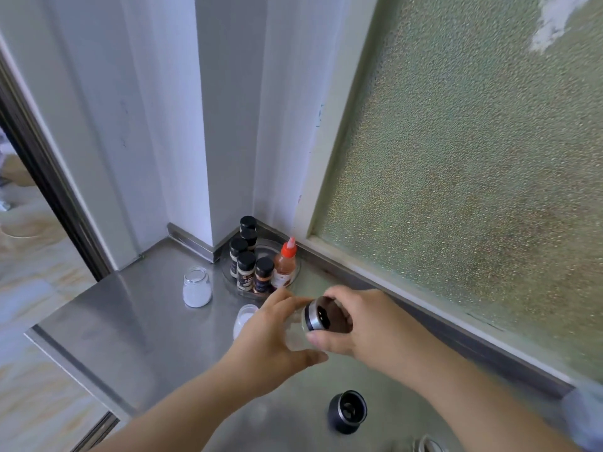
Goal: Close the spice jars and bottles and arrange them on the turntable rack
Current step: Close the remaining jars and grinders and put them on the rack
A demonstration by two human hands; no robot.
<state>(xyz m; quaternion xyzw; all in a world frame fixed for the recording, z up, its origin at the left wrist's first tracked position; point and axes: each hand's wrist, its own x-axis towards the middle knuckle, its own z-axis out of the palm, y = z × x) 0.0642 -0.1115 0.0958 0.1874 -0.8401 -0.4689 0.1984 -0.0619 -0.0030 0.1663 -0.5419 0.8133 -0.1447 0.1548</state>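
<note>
My left hand grips a clear glass jar holding white powder, tilted toward the right. At the jar's mouth sits a silver and black shaker lid, gripped by my right hand. The clear turntable rack sits in the corner with several black-capped spice jars and an orange-capped sauce bottle on it. An open glass jar of white powder stands left of the rack. Another open jar shows partly behind my left hand. A loose black lid lies near the front.
Everything rests on a steel counter whose edge drops off to the left over a tiled floor. White wall panels meet at the corner behind the rack. A frosted window runs along the right. A metal object peeks in at the bottom edge.
</note>
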